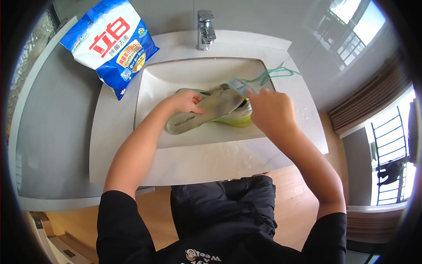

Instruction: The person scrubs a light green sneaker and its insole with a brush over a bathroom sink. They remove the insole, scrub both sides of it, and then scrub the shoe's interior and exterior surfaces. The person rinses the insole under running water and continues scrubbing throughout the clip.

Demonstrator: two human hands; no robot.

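My left hand (186, 102) grips the edge of a grey-green shoe insole (211, 110), thumb on top, and holds it tilted over the white sink (154, 83). My right hand (273, 110) is closed around a pale blue scrubbing brush (238, 86). The brush lies at the far right end of the insole; whether its bristles touch the surface is hidden. Beneath the insole, a shoe with a yellow-green sole (237, 119) rests in the basin, mostly covered. Teal shoelaces (269, 77) trail over the sink's right rim onto the counter.
A chrome faucet (205, 31) stands behind the basin. On the far left of the counter sits a large blue and white detergent bag (116, 44). The pale countertop (206, 165) surrounds the sink, with water drops on its right part. A barred window (391, 145) is at right.
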